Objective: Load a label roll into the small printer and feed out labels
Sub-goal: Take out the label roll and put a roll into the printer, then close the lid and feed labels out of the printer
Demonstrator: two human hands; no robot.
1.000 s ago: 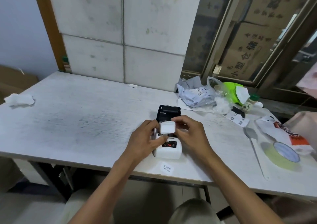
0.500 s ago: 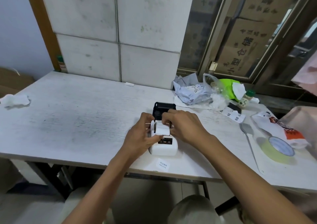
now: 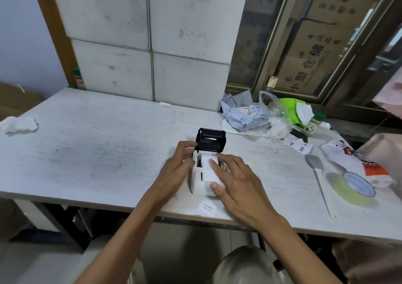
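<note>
Worn table point(image 3: 87, 153): tape roll point(image 3: 352, 188) right; left hand point(image 3: 176, 166) grips printer point(image 3: 202, 181), right hand point(image 3: 237, 181) spread flat over label roll point(image 3: 206, 164).

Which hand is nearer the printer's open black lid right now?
Left. The left hand has fingertips at the lid's left edge; the right hand lies lower, over the label roll.

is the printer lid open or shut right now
Open. The black hinged lid stands tilted up behind the small white printer, and the white label roll shows in the exposed bay under the right hand.
</note>
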